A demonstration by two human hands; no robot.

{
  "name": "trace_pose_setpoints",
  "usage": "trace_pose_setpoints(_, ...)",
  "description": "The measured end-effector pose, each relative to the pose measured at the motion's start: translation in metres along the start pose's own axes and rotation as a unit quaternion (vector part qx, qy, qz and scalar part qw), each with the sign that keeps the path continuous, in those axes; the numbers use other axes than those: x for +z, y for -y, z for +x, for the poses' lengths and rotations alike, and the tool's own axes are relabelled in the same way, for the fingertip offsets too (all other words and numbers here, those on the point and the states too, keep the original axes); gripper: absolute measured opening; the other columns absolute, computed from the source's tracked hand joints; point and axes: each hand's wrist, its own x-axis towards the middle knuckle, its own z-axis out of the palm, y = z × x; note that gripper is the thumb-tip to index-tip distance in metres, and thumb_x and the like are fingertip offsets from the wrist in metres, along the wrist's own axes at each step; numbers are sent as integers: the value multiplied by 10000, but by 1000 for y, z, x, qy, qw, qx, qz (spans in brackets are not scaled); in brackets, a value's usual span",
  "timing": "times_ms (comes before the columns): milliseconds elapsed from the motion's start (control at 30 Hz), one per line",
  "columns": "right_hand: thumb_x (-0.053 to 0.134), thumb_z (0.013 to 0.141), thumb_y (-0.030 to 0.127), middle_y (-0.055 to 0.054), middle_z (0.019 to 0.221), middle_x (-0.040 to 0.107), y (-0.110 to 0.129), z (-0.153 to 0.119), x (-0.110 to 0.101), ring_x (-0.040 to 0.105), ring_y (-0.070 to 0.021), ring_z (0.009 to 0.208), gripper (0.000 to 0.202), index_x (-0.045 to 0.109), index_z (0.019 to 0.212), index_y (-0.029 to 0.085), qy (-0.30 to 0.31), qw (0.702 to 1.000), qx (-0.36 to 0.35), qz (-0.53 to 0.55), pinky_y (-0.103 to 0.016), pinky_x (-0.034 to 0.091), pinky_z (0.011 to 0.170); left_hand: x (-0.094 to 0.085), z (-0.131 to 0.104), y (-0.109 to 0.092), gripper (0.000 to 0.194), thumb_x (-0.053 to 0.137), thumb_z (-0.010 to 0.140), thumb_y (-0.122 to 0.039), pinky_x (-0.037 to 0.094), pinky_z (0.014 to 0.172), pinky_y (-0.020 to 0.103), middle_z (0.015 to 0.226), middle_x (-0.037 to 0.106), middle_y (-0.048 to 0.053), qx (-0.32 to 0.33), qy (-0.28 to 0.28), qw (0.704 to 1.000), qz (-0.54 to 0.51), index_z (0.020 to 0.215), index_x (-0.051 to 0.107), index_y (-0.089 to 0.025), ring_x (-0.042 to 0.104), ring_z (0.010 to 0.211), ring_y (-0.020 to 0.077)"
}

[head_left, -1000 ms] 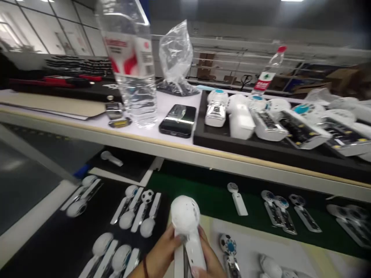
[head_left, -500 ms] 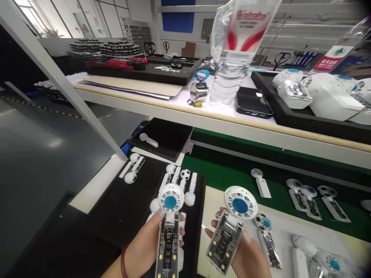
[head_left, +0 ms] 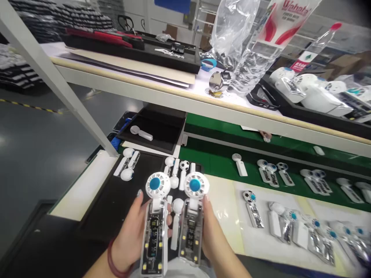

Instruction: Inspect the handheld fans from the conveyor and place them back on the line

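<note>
My left hand (head_left: pixel 131 231) is closed round a handheld fan (head_left: pixel 154 235) with a round white head, a blue centre and a clear handle showing a dark circuit board. A second handheld fan (head_left: pixel 190 231) of the same kind is gripped along its right side by my right hand (head_left: pixel 213 227). Both fans stand nearly upright, side by side with a narrow gap. Behind them, several more white fans lie in a black tray (head_left: pixel 107 208), one of them with a football-patterned head (head_left: pixel 184 165). My right fingers are mostly hidden behind the fan.
Rows of fans (head_left: pixel 285 224) lie on the white mat and green bench at right. Overhead runs a shelf (head_left: pixel 162 98) bearing a water bottle (head_left: pixel 261 54), a phone (head_left: pixel 262 96) and trays. A slanted white post (head_left: pixel 72 100) stands at left. Another person's hand (head_left: pixel 266 136) shows beyond the bench.
My right hand has brought its fan leftward, close beside the fan in my left hand, and it now stands straighter. The camera view has swung to the right.
</note>
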Motion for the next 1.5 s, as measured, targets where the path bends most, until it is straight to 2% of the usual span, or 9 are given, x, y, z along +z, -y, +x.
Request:
trace_pose_setpoints(233,303,801,665,-60,794,647,5,4,48,604,-198,716,603,547,1107,205,136,986,57,76,-333,484,659,-16,-7,-37,309,488,799,-298,527,743,413,848,696,105,-24,21,999,-1,997,635,-112,640,812,232)
trace_pose_setpoints(467,243,789,688,-54,744,629,22,28,73,612,-216,746,637,576,1027,200,118,980,93,128,-367,496,665,-7,1,-70,362,496,808,-401,518,796,413,976,684,69,-4,64,998,23,1061,624,-174,640,846,240)
trace_pose_setpoints(667,292,739,734,-69,757,628,23,50,73,612,-231,765,657,580,924,173,102,988,79,83,-380,489,685,-6,18,-84,375,478,807,-403,504,778,378,905,681,80,45,-2,989,141,1055,593,-147,633,816,227)
trace_pose_setpoints(733,452,724,661,-58,818,636,17,66,62,608,-225,786,557,549,993,183,62,998,30,-6,-378,474,729,-21,38,-88,404,466,805,-351,492,765,350,945,664,79,96,-47,946,305,1159,498,-160,621,847,223)
trace_pose_setpoints(833,629,711,332,-33,1005,629,5,105,39,575,-225,919,462,494,1142,236,23,957,-109,-268,-380,414,846,-60,84,-104,448,455,785,-228,453,832,333,1047,623,74,153,-127,812,549,1226,401,-164,580,951,210)
trace_pose_setpoints(1033,446,739,-3,-26,926,659,-28,206,33,482,-236,975,461,596,1058,295,145,595,-334,-717,-516,190,994,-130,173,-153,242,557,791,-250,414,876,439,1006,581,68,139,-259,639,711,998,543,-126,542,953,203)
trace_pose_setpoints(1133,464,820,82,-26,890,654,-55,255,53,434,-235,1037,307,626,965,298,209,497,-360,-761,-546,131,1007,-149,195,-167,251,539,812,-301,436,849,429,1015,576,63,128,-283,572,759,1000,548,-135,546,944,196)
trace_pose_setpoints(1333,599,779,186,-38,917,642,-99,322,78,425,-240,1060,95,665,726,229,268,479,-358,-755,-536,179,1004,-183,210,-177,254,522,823,-292,445,843,420,1015,580,67,148,-268,498,811,1018,543,-131,553,938,192)
trace_pose_setpoints(1500,558,778,138,-33,1134,552,-88,304,62,373,-231,1153,223,624,947,268,226,568,-381,-694,-468,234,1001,-190,197,-163,394,378,839,-167,312,1019,422,1251,420,191,232,-251,451,824,1211,406,-41,373,1205,265)
